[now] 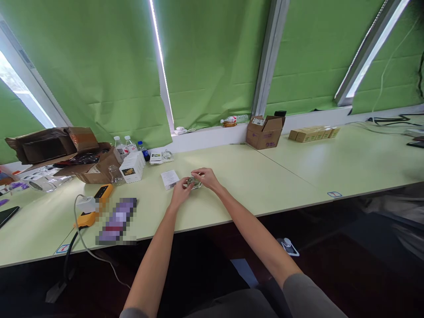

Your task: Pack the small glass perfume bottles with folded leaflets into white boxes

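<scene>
Both my hands meet over a small round glass jar [194, 182] with dark greenish contents, standing on the pale green table [251, 185]. My left hand [180, 191] grips the jar's left side with curled fingers. My right hand [205, 177] has its fingers pinched on the jar's top from the right. A small white card with a barcode [170, 179] lies just left of the jar.
Open cardboard boxes [56, 145], water bottles [125, 145], a white carton [132, 167] and an empty glass jar [114, 174] crowd the back left. A yellow power strip with a plug [94, 205] lies at front left. Another open box [264, 131] and a row of small cartons [313, 133] stand by the window sill.
</scene>
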A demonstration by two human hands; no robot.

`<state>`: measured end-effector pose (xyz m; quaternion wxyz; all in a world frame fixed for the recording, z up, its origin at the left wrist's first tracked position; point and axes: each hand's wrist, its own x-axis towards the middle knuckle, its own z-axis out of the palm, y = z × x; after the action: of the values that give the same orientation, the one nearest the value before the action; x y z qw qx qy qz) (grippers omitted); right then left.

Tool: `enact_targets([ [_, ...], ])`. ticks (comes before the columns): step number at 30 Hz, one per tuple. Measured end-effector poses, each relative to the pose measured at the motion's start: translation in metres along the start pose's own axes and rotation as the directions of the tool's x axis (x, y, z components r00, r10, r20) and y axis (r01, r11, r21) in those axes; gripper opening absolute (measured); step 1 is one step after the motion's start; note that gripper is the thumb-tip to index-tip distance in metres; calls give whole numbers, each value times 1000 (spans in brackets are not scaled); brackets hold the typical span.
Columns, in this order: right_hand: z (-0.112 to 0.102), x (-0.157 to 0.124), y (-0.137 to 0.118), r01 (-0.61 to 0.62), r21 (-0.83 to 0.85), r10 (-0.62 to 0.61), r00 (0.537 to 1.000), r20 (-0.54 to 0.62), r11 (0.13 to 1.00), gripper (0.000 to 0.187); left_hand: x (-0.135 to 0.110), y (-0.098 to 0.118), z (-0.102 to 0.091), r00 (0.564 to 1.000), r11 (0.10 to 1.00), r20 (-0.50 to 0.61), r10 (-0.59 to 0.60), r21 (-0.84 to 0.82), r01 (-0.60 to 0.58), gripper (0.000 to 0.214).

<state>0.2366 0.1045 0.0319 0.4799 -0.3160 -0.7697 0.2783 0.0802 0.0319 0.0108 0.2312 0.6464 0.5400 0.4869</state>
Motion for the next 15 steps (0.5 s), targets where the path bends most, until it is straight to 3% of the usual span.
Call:
enact_targets([
  [15,1,2,6,-39,-64,39,999,-1,997,20,0,0,0,1000,1000,15,-22,-3,22,48],
])
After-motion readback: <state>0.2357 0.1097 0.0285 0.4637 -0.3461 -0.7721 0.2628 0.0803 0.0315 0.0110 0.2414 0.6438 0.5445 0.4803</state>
